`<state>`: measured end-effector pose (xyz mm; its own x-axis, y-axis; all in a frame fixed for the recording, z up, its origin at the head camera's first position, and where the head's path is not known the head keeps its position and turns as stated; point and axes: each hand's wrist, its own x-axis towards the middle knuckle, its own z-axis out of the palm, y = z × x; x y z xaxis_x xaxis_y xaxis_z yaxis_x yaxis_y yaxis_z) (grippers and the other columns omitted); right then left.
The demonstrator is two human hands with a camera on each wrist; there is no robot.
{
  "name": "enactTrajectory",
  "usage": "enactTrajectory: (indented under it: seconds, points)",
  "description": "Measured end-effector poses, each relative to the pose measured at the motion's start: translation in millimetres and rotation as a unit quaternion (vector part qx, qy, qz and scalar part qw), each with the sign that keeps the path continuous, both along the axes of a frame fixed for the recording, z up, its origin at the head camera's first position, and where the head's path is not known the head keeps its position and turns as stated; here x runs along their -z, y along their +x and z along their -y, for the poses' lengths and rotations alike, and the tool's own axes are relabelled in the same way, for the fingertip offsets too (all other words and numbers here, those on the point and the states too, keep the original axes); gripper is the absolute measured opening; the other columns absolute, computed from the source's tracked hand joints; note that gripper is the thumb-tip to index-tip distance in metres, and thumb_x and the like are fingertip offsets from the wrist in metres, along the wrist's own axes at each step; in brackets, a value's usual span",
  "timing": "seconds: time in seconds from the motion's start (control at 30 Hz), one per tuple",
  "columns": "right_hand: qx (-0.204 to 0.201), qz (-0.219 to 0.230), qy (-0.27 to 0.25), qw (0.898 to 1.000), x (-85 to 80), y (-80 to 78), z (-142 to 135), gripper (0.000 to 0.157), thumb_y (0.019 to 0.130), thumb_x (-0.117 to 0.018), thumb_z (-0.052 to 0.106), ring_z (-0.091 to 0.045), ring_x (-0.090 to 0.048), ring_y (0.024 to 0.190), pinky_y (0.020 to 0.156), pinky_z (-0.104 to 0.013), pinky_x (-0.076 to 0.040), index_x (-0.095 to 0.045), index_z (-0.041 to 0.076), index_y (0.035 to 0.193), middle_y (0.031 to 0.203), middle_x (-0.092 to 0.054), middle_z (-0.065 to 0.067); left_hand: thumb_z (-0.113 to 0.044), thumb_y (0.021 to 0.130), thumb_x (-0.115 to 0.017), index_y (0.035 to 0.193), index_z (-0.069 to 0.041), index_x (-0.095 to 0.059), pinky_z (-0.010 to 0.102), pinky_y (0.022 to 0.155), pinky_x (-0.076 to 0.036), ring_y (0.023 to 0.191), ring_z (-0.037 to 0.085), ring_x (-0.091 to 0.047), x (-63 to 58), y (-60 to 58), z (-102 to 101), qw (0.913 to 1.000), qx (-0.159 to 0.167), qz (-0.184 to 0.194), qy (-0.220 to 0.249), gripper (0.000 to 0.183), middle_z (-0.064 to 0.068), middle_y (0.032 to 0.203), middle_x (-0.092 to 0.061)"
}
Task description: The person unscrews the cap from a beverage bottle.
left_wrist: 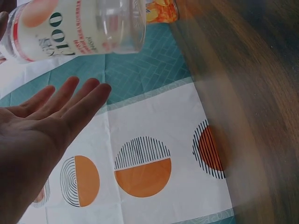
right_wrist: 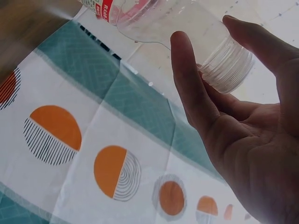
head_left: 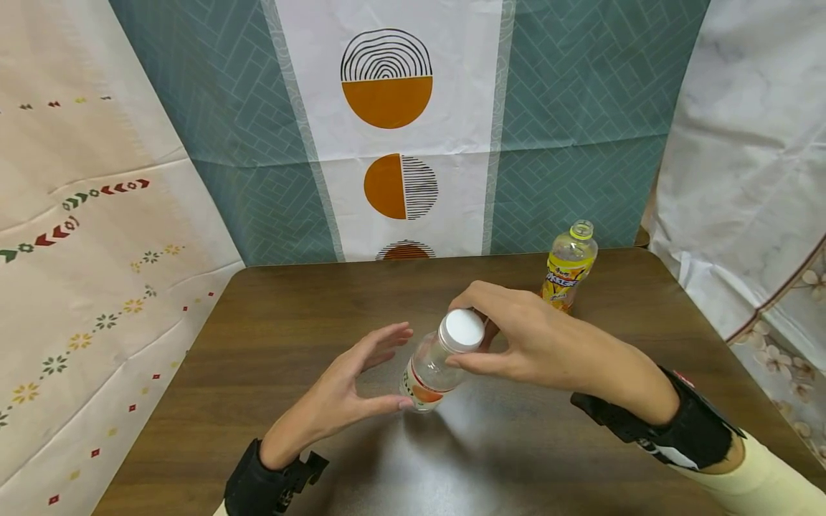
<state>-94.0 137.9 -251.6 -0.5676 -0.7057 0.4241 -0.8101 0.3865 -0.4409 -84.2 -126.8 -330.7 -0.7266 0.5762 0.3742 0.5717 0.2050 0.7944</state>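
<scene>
A clear plastic bottle with a white cap and a peach-printed label tilts over the middle of the table. My right hand holds it by the neck just under the cap, thumb on the near side and fingers behind. In the right wrist view the same bottle lies between the thumb and fingers. My left hand is to its left, fingers extended, thumb tip by the bottle's base; whether it touches I cannot tell. The left wrist view shows that hand's fingers apart from the bottle.
A second bottle with a yellow label and no cap stands at the back right, partly behind my right hand. The brown wooden table ends at a teal and white cloth. Patterned cloths hang on both sides.
</scene>
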Motion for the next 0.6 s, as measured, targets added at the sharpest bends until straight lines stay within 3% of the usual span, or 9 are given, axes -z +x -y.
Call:
enactTrajectory:
  seconds: [0.4, 0.6]
  points:
    - [-0.041, -0.024, -0.027, 0.999, -1.1, 3.9, 18, 0.034, 0.079, -0.076, 0.023, -0.004, -0.054, 0.080, 0.065, -0.024, -0.053, -0.056, 0.011, 0.104, 0.093, -0.057, 0.007, -0.013, 0.073, -0.082, 0.144, -0.008, -0.033, 0.047, 0.104, -0.036, 0.127, 0.019, -0.040, -0.6, 2.3, 0, 0.9998, 0.006, 0.007, -0.015, 0.087, 0.003, 0.141, -0.043]
    - [-0.073, -0.035, -0.047, 0.996, -0.6, 5.9, 26, 0.033, 0.079, -0.076, 0.020, -0.003, -0.053, 0.081, 0.066, -0.021, -0.052, -0.056, 0.011, 0.103, 0.094, -0.055, 0.007, -0.016, 0.069, -0.084, 0.145, -0.015, -0.031, 0.044, 0.092, -0.048, 0.114, 0.016, -0.051, -0.7, 4.0, -1, 0.9991, 0.004, 0.022, -0.036, 0.093, -0.001, 0.134, -0.048]
